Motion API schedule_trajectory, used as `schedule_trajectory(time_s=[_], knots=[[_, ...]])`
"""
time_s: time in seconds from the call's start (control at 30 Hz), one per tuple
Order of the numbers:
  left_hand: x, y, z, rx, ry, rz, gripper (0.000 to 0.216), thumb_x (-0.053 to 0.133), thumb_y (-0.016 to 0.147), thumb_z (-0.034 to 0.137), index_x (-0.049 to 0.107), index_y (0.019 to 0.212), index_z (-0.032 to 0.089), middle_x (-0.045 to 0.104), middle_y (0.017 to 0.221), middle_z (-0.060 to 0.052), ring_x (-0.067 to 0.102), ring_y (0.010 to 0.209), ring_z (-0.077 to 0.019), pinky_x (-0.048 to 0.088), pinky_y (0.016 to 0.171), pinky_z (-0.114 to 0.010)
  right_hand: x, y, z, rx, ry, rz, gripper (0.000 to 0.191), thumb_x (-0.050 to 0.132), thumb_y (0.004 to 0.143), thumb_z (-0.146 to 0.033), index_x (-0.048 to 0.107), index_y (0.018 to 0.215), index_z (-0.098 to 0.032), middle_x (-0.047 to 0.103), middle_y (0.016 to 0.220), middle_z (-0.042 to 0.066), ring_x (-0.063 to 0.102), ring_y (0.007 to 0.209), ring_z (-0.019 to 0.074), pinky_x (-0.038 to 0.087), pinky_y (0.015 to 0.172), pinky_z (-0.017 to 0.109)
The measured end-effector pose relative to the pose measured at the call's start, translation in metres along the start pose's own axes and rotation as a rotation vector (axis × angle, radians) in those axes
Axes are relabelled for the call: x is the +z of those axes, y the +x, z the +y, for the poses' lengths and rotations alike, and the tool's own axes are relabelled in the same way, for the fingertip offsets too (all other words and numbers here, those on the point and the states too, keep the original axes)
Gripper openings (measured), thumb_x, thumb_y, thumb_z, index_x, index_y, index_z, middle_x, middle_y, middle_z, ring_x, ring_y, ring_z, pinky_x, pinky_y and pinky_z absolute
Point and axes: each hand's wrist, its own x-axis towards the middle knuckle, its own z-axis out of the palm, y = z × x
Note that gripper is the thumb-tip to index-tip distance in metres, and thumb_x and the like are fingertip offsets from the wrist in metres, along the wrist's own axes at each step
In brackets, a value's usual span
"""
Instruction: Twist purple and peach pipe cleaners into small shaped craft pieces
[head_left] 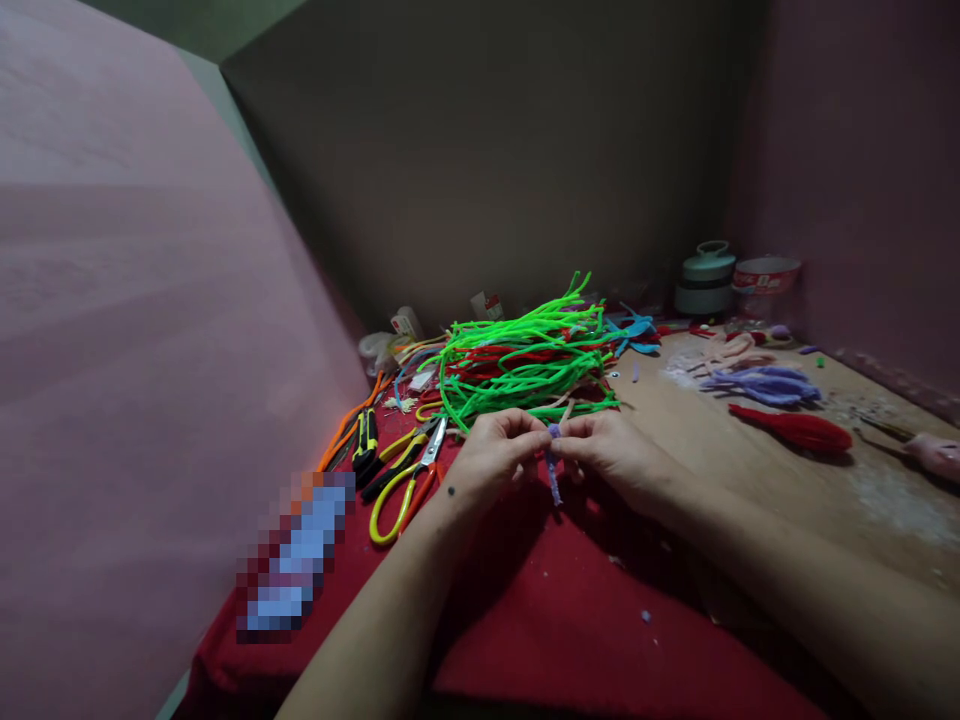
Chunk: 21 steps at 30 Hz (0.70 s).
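A short piece of purple pipe cleaner [554,480] is pinched between both hands, its lower end hanging down over the red cloth. My left hand [504,445] grips it from the left, thumb and fingers pressed together. From the right, my right hand [604,447] closes on the same piece, fingertips almost meeting those of the left. Just beyond the hands lies a heap of green pipe cleaners [525,375] with red ones [499,358] among them. Scissors [405,495] with yellow and orange handles rest beside my left wrist.
Pliers [401,460] and a black-and-yellow utility knife [365,440] lie left. Orange pipe cleaners [341,430] run along that edge. On the brown board [720,480] are purple [765,386] and red [795,430] fuzzy bundles. A lidded container [705,285] and tub [765,285] stand behind.
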Motion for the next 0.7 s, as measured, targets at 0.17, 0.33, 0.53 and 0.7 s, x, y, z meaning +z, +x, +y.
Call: schedule_trajectory(time_s=[0.17, 0.33, 0.53, 0.7], knots=[[0.0015, 0.0005, -0.0020, -0.020, 0.047, 0.039, 0.016, 0.057, 0.071, 0.025, 0.051, 0.061, 0.014, 0.044, 0.040, 0.005, 0.034, 0.030, -0.0040, 0.022, 0.032, -0.016, 0.0001, 0.0009, 0.0005, -0.048, -0.011, -0.052, 0.008, 0.059, 0.061, -0.015, 0.059, 0.054, -0.014, 0.051, 0.043, -0.002, 0.040, 0.038, 0.0063, 0.029, 0.041, 0.021], [0.0013, 0.0014, -0.0042, 0.031, -0.018, 0.028, 0.015, 0.055, 0.073, 0.023, 0.050, 0.062, 0.014, 0.048, 0.042, 0.004, 0.039, 0.033, -0.0042, 0.028, 0.036, -0.016, 0.0031, 0.0004, 0.0039, -0.027, 0.086, -0.194, 0.007, 0.055, 0.065, -0.017, 0.060, 0.062, -0.014, 0.055, 0.049, -0.001, 0.045, 0.040, 0.0070, 0.035, 0.043, 0.020], [-0.0020, -0.0007, 0.0009, -0.011, 0.051, 0.009, 0.014, 0.055, 0.074, 0.025, 0.051, 0.066, 0.014, 0.050, 0.044, 0.003, 0.039, 0.032, -0.0052, 0.027, 0.033, -0.016, 0.0005, 0.0020, 0.0071, 0.002, 0.017, -0.140, 0.015, 0.055, 0.069, -0.024, 0.059, 0.061, -0.013, 0.056, 0.047, 0.000, 0.040, 0.034, 0.0062, 0.028, 0.035, 0.019], [-0.0036, 0.0000, -0.0001, -0.035, 0.151, -0.039, 0.012, 0.054, 0.073, 0.022, 0.052, 0.064, 0.014, 0.051, 0.044, 0.003, 0.040, 0.032, -0.0056, 0.031, 0.032, -0.017, 0.0010, 0.0011, 0.0040, 0.000, -0.052, -0.068, 0.013, 0.057, 0.067, -0.020, 0.058, 0.055, -0.013, 0.053, 0.041, -0.001, 0.038, 0.032, 0.0056, 0.024, 0.033, 0.019]])
